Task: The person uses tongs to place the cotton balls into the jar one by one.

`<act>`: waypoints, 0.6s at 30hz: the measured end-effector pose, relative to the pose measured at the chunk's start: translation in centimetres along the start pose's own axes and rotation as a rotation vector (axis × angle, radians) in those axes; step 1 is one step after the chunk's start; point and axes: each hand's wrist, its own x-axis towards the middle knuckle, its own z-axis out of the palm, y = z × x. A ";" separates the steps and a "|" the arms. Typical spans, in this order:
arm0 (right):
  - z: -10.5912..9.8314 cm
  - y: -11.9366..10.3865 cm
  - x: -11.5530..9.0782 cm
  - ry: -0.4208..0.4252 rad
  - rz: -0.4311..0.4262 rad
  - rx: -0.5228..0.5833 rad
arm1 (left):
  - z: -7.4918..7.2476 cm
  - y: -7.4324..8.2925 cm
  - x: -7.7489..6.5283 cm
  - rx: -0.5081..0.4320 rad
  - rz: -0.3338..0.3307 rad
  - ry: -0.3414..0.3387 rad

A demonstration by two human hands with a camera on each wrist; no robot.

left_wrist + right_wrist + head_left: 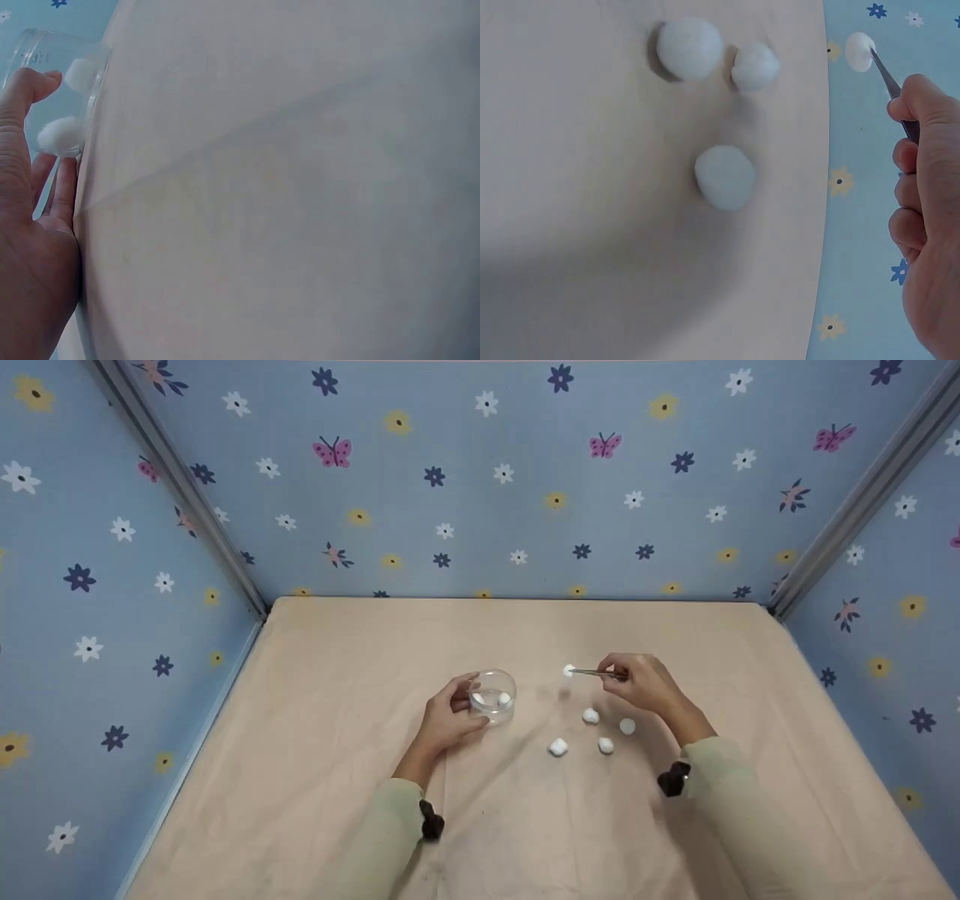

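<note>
L hand (pixel 446 724) grips cup (pixel 493 679) w/ 2 balls (pixel 504 699) inside.

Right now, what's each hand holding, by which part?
Left hand: clear round container, by its side. Right hand: metal tweezers, behind the tips pinching a fluffy white ball.

Light-blue back wall (pixel 525 525), print of white, yellow and navy flowers (pixel 486 403) plus pink butterflies (pixel 332 452). Matching left wall (pixel 45 675) and right wall (pixel 922 660), grey posts (pixel 180 480) at both back corners. Bench (pixel 352 634) under peach cloth (pixel 300 720), faint creases, soft shadows, dim even light.
</note>
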 end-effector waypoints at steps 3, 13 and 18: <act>0.1 -0.5 0.2 -0.011 0.004 -0.004 | 0.0 0.0 0.0 0.003 -0.002 0.001; 0.6 -1.9 1.1 -0.038 0.004 -0.006 | 0.0 -0.2 0.1 0.028 -0.013 0.004; 1.0 -2.4 1.4 -0.035 -0.011 -0.001 | 0.0 -0.1 0.1 0.017 -0.018 0.009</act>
